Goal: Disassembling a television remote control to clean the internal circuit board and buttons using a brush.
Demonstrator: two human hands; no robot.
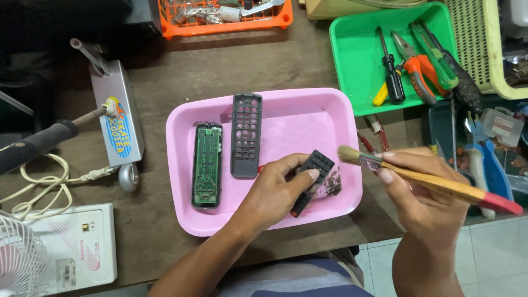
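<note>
L hand (278, 190) is clamped on a dark keypad (312, 177), thumb on top w/ fingers underneath, holding it tilted over the near-right part of the pink tray (286, 107). A dark smudge of dirt (333, 184) lies on the tray floor just beside the keypad's right edge.

R hand (423, 192) is closed round a brush (429, 181), gripping it near the metal ferrule; the wooden handle w/ red end sticks out to the right, past the table edge. Bristles (347, 154) point left, just above & right of the keypad, at the tray's right rim; can't tell if they touch anything.

In the tray, left side: a green circuit board (207, 165) sitting in its black shell, lying lengthwise. Just beside it, to its right, a black front cover (246, 135) w/ rows of button holes, top end resting up on the far rim. The two look apart, narrow gap between.

Green tray (352, 60) far right holds screwdrivers (391, 74) & orange-handled pliers (421, 74). Orange basket (220, 25) at the far edge w/ metal parts. Left of the pink tray: a silver box (118, 118) w/ a soldering iron (41, 143) resting by it, white cord (38, 184), white unit (77, 247), and a fan (19, 261) at the near-left corner.
</note>
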